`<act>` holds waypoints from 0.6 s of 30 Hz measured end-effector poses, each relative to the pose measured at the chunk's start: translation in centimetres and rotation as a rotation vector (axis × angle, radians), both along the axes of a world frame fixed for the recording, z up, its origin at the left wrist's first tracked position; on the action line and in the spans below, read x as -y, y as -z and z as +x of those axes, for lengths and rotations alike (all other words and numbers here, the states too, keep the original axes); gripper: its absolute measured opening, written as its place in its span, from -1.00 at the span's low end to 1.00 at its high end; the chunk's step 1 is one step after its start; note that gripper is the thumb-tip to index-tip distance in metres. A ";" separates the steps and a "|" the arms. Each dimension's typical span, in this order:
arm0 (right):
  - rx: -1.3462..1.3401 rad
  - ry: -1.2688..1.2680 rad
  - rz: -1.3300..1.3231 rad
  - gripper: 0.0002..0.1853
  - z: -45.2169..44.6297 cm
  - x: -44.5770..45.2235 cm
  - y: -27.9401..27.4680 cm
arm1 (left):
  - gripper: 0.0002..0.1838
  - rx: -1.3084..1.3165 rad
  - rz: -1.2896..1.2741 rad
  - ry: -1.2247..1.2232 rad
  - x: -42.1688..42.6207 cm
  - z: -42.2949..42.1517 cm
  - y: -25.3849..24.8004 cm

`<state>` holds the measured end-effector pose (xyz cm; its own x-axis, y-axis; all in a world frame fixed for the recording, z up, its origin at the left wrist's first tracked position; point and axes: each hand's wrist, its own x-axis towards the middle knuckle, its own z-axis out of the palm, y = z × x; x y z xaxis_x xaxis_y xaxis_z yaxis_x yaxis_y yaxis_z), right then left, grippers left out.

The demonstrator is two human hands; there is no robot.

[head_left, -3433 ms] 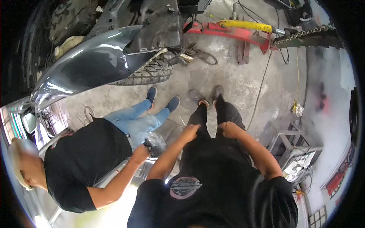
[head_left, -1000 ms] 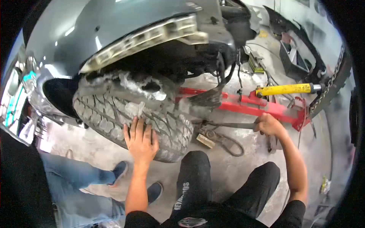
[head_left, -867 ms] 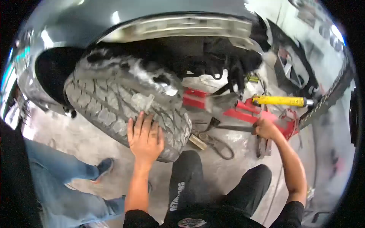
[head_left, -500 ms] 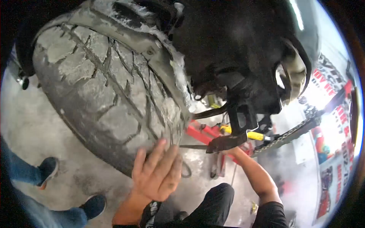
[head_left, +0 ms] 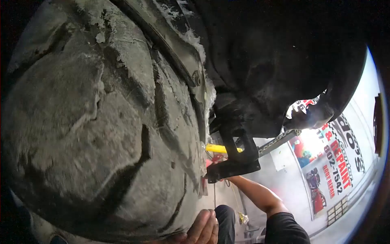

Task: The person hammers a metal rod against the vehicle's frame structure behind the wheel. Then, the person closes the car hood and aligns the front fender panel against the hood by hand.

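A large dusty tire (head_left: 101, 122) with chunky tread blocks fills the left half of the view. Against its lower edge rests my left hand (head_left: 203, 229), fingers stretched out and lying along the rubber; the palm is mostly out of sight. My right forearm (head_left: 256, 195) reaches up behind a black metal bracket (head_left: 233, 168), which hangs below dark bodywork (head_left: 260, 81). That bracket hides my right hand's fingers, so whatever they hold or touch cannot be seen. Between tire and bodywork runs a worn grey liner (head_left: 172, 57) with frayed white fibres along its edge.
Behind the bracket shows a yellow bar (head_left: 219, 148) beside something red. A chain (head_left: 280, 140) slants across to the right of it. Printed banners (head_left: 331, 162) cover the wall at right. My dark trouser leg (head_left: 225, 223) is at the bottom.
The view has come closer to the tire, which looms larger. My left hand has shifted from the tread to lower on its edge. The right hand stays behind the bracket.
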<state>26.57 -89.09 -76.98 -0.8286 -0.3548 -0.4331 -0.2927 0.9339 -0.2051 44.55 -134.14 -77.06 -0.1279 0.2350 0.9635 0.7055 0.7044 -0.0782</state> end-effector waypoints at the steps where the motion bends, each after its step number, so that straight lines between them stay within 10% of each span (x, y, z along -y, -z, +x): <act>1: 0.000 0.026 0.015 -0.59 0.0 0.0 0.1 | -0.73 -0.006 -0.011 0.036 0.4 0.1 0.0; 13: -0.018 0.165 0.163 -0.63 1.4 -1.6 1.1 | -0.66 0.178 -0.093 0.084 0.4 2.0 0.1; 18: -0.308 -0.369 0.066 -0.70 0.5 -2.6 3.3 | -0.71 0.352 -0.038 -0.196 -3.8 3.3 3.9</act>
<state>27.10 -86.44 -80.30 -0.7457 -0.6293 -0.2188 -0.6449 0.7643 -0.0002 47.86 -130.37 -80.96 -0.4945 0.2077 0.8440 0.5466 0.8293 0.1161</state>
